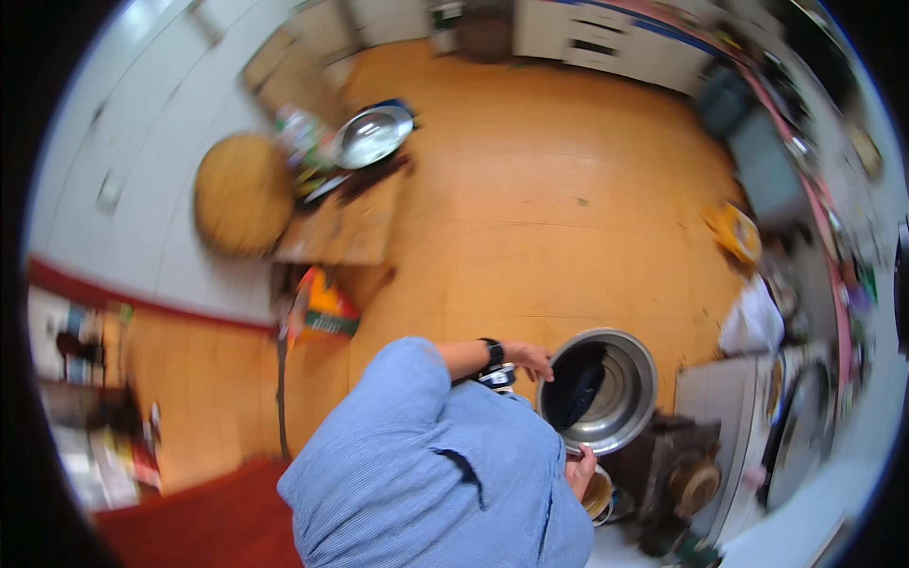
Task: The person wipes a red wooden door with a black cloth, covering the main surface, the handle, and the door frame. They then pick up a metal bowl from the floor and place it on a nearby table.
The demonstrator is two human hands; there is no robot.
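Both of my hands hold a metal basin point(628, 426) in front of me, towards the right. My left hand point(531, 360), with a black watch on the wrist, grips the rim on the left. My right hand point(582, 470) is on the near rim. Inside the basin lies a dark, soft-looking item point(579, 387), perhaps cloth, against the left wall. Beyond it the ringed metal bottom shows. Just below my right hand is a pale-rimmed container point(598, 495) with brownish contents, partly hidden.
A wooden table point(341, 231) at left bears another metal basin point(373, 136); a round wooden board point(243, 194) leans by the wall. An orange-red bag point(325, 312) stands below. At right are a dark stove-like object point(657, 472), a white plastic bag point(754, 319) and a yellow bag point(737, 233).
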